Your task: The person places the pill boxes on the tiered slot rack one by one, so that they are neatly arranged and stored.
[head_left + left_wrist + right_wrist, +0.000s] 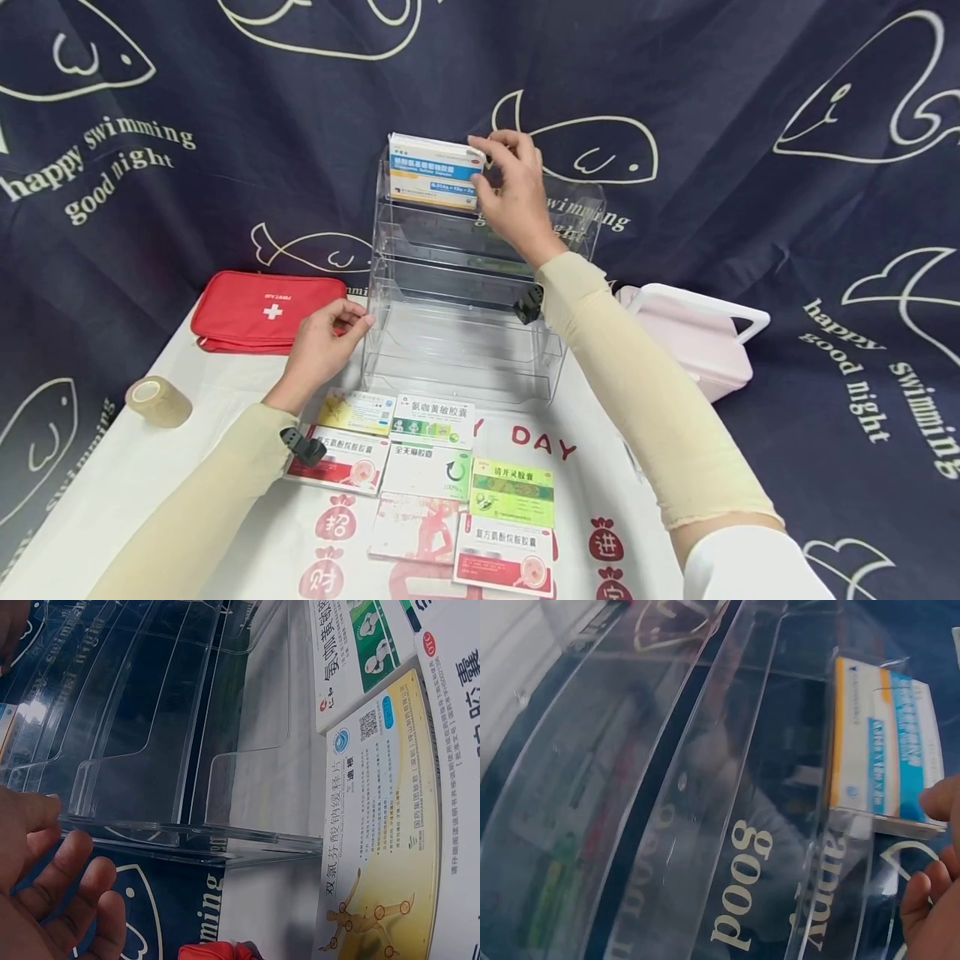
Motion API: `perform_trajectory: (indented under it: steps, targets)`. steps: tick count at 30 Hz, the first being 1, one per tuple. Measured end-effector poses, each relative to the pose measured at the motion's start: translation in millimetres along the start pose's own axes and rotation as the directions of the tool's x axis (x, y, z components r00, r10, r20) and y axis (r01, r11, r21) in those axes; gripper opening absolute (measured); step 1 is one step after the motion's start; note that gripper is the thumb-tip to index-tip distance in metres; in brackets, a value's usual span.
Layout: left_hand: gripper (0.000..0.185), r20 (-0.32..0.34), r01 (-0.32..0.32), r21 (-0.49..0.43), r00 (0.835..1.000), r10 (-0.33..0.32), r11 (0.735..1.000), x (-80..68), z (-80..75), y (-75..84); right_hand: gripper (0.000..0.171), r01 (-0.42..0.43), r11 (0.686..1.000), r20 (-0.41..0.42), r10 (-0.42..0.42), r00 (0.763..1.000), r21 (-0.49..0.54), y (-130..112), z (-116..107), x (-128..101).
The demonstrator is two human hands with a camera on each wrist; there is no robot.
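My right hand (517, 187) pinches the right end of a white, blue and orange medicine box (431, 177), its thumb against the printed front. That box stands upright at the left end of the top tier of a clear acrylic display rack (465, 333). Lower down, my left hand (322, 342) is at the rack's left side, with loosely bent fingers and the fingertips right at the panel edge. In the left wrist view, the fingers (97, 877) are spread apart beside the clear side panel.
Several medicine boxes lie flat before the rack, among them a yellow-green one (513, 492) and a red-and-white one (504, 557). A red first-aid pouch (270, 308) and a tan bandage roll (159, 402) are at left. A pale pink case (690, 342) with a white handle stands right.
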State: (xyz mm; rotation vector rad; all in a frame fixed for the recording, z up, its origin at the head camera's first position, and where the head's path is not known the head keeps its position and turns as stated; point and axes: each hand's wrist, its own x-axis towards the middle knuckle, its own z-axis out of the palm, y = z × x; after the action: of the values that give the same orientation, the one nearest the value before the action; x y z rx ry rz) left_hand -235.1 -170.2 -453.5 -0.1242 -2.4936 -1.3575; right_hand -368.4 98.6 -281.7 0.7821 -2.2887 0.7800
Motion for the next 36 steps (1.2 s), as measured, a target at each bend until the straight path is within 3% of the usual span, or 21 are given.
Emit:
perform_trajectory:
  steps: [3,6,9,13,17,22,28,32,36]
  targets:
    - [0.019,-0.005,-0.007,-0.004,1.000,0.007,1.000,0.6,1.0,-0.2,0.033,-0.008,0.995,-0.036,0.012,0.999,0.100,-0.1,-9.2,-16.9]
    - [0.020,-0.006,-0.011,-0.006,1.000,0.011,1.000,1.1,1.9,-0.7,0.028,-0.038,0.972,-0.015,0.043,0.999,0.230,0.3,-21.4,-47.9]
    - [0.020,0.002,-0.008,-0.010,1.000,0.008,1.000,1.6,2.0,-1.7,0.027,-0.087,0.946,0.038,0.079,0.996,0.313,3.9,-32.1,-92.7]
    - [0.019,-0.009,-0.004,-0.015,1.000,0.004,1.000,0.7,-0.4,-3.6,0.028,-0.113,0.935,0.159,0.062,0.985,0.337,13.2,-37.6,-162.2]
    - [0.019,-0.024,-0.001,0.001,1.000,0.002,1.000,-2.9,-2.6,-6.4,0.029,-0.174,0.938,0.318,0.074,0.945,0.300,21.7,-40.3,-237.7]
    - [0.019,-0.036,-0.013,0.015,0.999,0.014,1.000,-4.0,-1.8,-5.6,0.032,-0.356,0.894,0.454,0.207,0.866,0.271,24.3,-39.5,-312.7]
    - [0.020,-0.007,-0.026,0.000,1.000,0.026,1.000,-1.1,2.0,-2.1,0.032,-0.457,0.854,0.505,0.288,0.813,0.248,20.1,-35.2,-356.9]
    - [0.019,-0.004,-0.020,0.011,1.000,0.020,1.000,-2.4,1.7,-1.3,0.037,-0.467,0.857,0.567,0.277,0.775,0.219,13.8,-32.0,-369.1]
    - [0.016,-0.006,-0.030,0.009,1.000,0.030,1.000,-1.2,2.1,0.0,0.040,-0.456,0.870,0.590,0.270,0.761,0.190,10.3,-30.8,-373.6]
